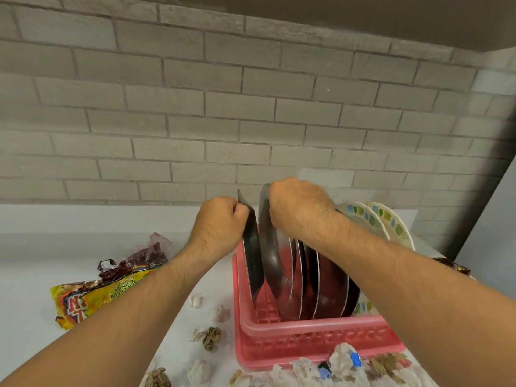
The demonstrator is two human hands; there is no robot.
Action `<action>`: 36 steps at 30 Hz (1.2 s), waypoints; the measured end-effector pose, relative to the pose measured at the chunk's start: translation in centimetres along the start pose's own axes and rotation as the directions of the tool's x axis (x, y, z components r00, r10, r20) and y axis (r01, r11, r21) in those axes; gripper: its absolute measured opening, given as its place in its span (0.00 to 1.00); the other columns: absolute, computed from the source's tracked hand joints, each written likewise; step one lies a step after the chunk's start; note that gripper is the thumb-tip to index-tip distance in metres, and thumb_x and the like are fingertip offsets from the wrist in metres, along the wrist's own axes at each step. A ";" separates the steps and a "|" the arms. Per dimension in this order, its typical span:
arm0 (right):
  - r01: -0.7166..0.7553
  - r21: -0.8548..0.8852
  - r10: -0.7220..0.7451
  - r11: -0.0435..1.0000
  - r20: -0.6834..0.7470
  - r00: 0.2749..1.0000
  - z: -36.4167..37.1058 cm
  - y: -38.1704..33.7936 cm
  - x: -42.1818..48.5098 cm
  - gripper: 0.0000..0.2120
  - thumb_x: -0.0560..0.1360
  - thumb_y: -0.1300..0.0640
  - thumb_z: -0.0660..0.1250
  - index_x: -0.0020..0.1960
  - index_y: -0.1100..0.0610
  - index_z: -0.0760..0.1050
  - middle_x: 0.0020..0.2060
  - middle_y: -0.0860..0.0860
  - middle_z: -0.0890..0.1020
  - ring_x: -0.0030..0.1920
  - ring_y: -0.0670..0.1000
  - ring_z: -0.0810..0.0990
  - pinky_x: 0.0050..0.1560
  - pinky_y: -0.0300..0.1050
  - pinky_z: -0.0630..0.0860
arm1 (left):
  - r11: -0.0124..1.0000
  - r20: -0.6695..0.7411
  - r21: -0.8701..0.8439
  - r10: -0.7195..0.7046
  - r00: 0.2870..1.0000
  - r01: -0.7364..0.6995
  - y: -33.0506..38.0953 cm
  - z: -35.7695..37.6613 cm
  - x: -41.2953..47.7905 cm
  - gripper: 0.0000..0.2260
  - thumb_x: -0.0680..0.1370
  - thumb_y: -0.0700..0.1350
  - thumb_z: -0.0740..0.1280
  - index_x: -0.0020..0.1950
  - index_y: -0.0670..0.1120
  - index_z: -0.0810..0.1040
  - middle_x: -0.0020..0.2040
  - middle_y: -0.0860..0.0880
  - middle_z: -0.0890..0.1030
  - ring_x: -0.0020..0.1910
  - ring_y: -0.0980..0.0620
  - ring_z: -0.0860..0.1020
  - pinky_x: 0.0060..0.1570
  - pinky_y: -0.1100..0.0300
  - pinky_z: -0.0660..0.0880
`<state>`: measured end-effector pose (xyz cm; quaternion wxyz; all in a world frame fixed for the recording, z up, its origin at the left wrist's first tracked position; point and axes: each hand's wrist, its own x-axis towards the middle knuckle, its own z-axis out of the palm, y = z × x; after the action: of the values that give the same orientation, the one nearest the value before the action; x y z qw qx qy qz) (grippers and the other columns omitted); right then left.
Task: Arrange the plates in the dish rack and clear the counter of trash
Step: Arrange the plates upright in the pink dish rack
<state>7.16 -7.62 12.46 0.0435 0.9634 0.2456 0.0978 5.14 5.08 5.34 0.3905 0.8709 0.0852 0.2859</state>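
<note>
- Looking down at a white counter (42, 261) carrying a pink dish rack (307, 328), filling with plates on edge, patterned plates (391, 224) at its right end.
- Standing two more upright at the rack's left end: leftmost steel plate (252, 263) and neighbouring steel plate (269, 255).
- Clamping the left hand (220, 222), fingers curled, on the leftmost rim; clamping the right hand (298, 208) likewise on the neighbour's.
- Judging steel as stiff, light and slick; gripping best at the top rim.
- Leaving yellow snack bag (92, 300) and paper wads (210, 335) lying around.
</note>
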 end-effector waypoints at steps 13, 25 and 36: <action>0.037 0.046 -0.038 0.998 0.034 0.999 1.4 -0.3 -1.0 0.08 0.77 0.62 0.65 0.56 0.59 0.75 0.33 0.51 0.70 0.35 0.51 0.72 0.36 0.44 0.70 | 1.000 -0.002 0.015 -0.018 1.000 0.018 -0.1 -0.3 0.0 0.15 0.79 0.43 0.59 0.34 0.41 0.76 0.32 0.40 0.78 0.32 0.45 0.78 0.37 0.47 0.80; 0.013 -0.007 -0.013 1.000 0.012 1.000 1.5 -0.9 -0.2 0.11 0.76 0.61 0.68 0.57 0.60 0.76 0.31 0.52 0.68 0.39 0.53 0.74 0.41 0.46 0.73 | 1.000 -0.014 -0.007 -0.018 1.000 0.018 -0.5 -0.7 0.2 0.15 0.77 0.42 0.59 0.32 0.39 0.76 0.29 0.40 0.78 0.32 0.40 0.79 0.33 0.44 0.79; 0.025 -0.027 -0.024 0.999 0.042 0.999 3.2 0.6 0.0 0.09 0.75 0.61 0.68 0.55 0.59 0.76 0.32 0.50 0.69 0.34 0.50 0.72 0.37 0.44 0.71 | 0.998 0.009 -0.054 -0.021 1.000 0.022 -0.4 -0.6 0.2 0.16 0.77 0.41 0.59 0.29 0.41 0.72 0.26 0.44 0.74 0.27 0.47 0.73 0.32 0.45 0.77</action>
<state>8.07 -8.22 9.42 0.0631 0.9615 0.2550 0.0807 5.01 5.82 5.43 0.4174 0.8603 0.0851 0.2800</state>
